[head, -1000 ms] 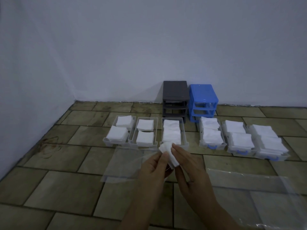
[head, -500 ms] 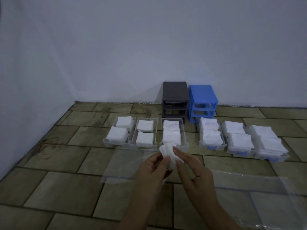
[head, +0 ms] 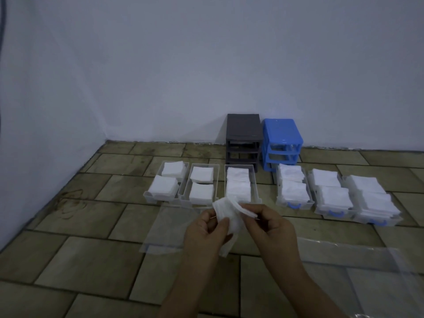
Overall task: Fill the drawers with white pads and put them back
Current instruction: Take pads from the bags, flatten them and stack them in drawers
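both hands up front; left hand (head: 204, 230) and right hand (head: 270, 223) each pinching the same small stack of white pads (head: 227, 214); six filled drawers (head: 238, 187) lined up behind

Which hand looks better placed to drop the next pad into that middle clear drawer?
Probably the right hand: it pinches a pad peeled from the white pads, just in front of the drawer, while the left hand grips the remaining bunch.

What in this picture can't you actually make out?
- Number of white pads held: head view, layers blur and the fingers cover them.
- Inside of the dark cabinet: too dim.
- Pad count per drawer: stacks hide lower layers.
- Clear plastic sheet: cut off by the right edge.
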